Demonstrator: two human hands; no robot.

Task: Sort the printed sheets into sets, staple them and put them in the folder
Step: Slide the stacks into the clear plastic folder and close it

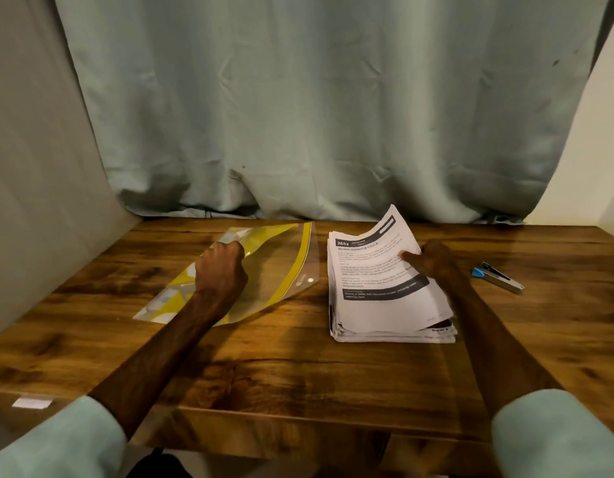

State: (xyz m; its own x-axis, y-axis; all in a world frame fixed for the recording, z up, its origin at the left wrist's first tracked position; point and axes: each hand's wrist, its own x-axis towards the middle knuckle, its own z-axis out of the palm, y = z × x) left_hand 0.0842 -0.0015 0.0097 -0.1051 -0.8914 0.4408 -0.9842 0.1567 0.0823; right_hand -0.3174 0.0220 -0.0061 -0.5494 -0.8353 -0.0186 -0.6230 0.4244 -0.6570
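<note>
Near the wooden bench's (298, 367) far edge, the right hand (436, 260) pinches the top sheet (378, 257) between thumb and fingers, lifting it off the white printed stack (384, 305). Best to peel off only one sheet and read its heading. The left hand (222, 267), fingers curled, grips the clear yellow-trimmed plastic folder (284, 267) left of the stack.

On table (298, 374): folder (284, 260) left of centre under the left hand (222, 270), sheet stack (378, 305) just right of it with the right hand (436, 260) at its right edge, stapler (498, 277) farther right, curtain (333, 115) behind the table.
</note>
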